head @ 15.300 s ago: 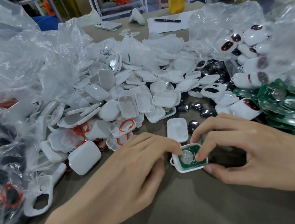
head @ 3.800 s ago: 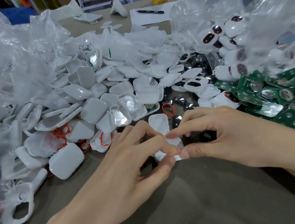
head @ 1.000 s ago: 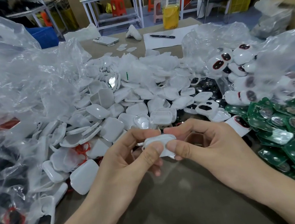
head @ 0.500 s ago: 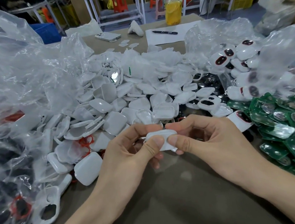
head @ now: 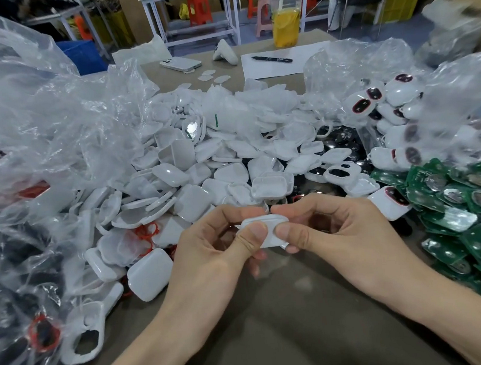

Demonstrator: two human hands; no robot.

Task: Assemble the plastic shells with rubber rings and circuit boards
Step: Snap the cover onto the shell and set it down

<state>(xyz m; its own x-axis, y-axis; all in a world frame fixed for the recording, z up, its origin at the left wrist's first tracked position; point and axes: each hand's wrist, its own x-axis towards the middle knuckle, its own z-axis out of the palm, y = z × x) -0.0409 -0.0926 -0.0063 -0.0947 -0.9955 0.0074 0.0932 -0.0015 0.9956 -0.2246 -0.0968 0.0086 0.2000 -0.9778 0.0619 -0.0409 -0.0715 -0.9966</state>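
Shell [head: 269, 223] is up off the table [head: 276, 339] now, it was pressed flat there a few sec back. It's closed and no green board shows, so the board is probably sealed inside. Left hand [head: 210, 252] pinches the shell's left end, thumb on the near face, index behind. Right hand [head: 339, 232] pinches the right end the same way, thumbs almost touching. Likely a final squeeze to snap the halves; unit nearly done. Circuit boards [head: 469, 214] are heaped right of the right hand, loose shells [head: 193, 186] beyond the fingertips, and red rubber rings [head: 147, 232] left of the left hand.
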